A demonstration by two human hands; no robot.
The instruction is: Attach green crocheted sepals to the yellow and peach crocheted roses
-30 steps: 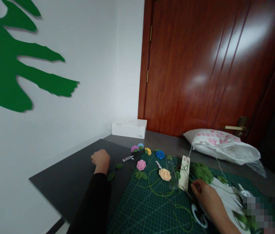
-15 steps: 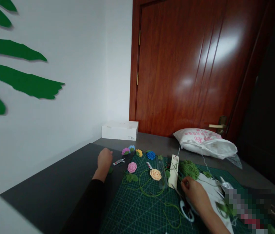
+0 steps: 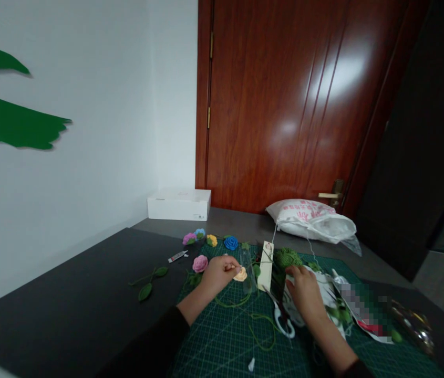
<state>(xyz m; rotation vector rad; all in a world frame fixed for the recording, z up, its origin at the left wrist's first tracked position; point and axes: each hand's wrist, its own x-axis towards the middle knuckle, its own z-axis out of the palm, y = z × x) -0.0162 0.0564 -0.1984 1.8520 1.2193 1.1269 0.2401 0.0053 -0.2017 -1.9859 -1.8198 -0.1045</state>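
My left hand (image 3: 216, 273) rests on the green cutting mat (image 3: 222, 341) with its fingertips on a peach crochet rose (image 3: 241, 274). A green wire stem (image 3: 241, 302) curls away from that rose. My right hand (image 3: 303, 290) lies further right on the mat, fingers curled by a ball of green yarn (image 3: 287, 257) and a cream card (image 3: 266, 273). White-handled scissors (image 3: 282, 320) lie just under my right hand. I cannot tell whether the right hand grips anything.
A pink rose (image 3: 200, 263), several small roses (image 3: 208, 240) and a blue rose (image 3: 230, 242) lie at the mat's far edge. Green leaves (image 3: 150, 281) and a small tube (image 3: 177, 256) lie on the dark table. A white box (image 3: 178, 204) and white bag (image 3: 312, 220) stand by the door.
My left hand moved right from the dark table by the leaves onto the mat and reached the peach rose. The view panned right; my right hand stayed near the yarn.
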